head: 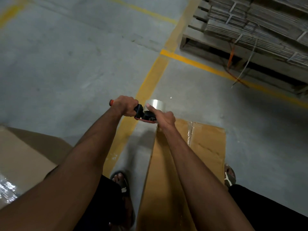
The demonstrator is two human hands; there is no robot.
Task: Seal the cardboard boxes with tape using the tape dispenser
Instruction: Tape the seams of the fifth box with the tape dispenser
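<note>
The tape dispenser (143, 114) is held out in front of the person, above the far end of a flattened cardboard box (186, 157) that lies on the floor (66, 64) between the person's sandalled feet. Its red and black frame carries a roll of clear tape (155, 105), and the orange-tipped handle sticks out to the left.

The left hand (125, 105) is wrapped around that handle — a closed grip with the fingers curled under it. The right hand (164, 117) holds the dispenser at the roll side, the thumb lying against the face of the roll and the other fingers curled around the frame below; how tightly it holds cannot be told.

A strip of clear tape already runs across the box near its far end. Left of the person sits another cardboard box (25, 157) with shiny tape on it. Yellow lines (150, 84) cross the grey floor, and at the upper right a wooden pallet (208, 45) bears strapped bundles of flat cardboard (260, 22).
</note>
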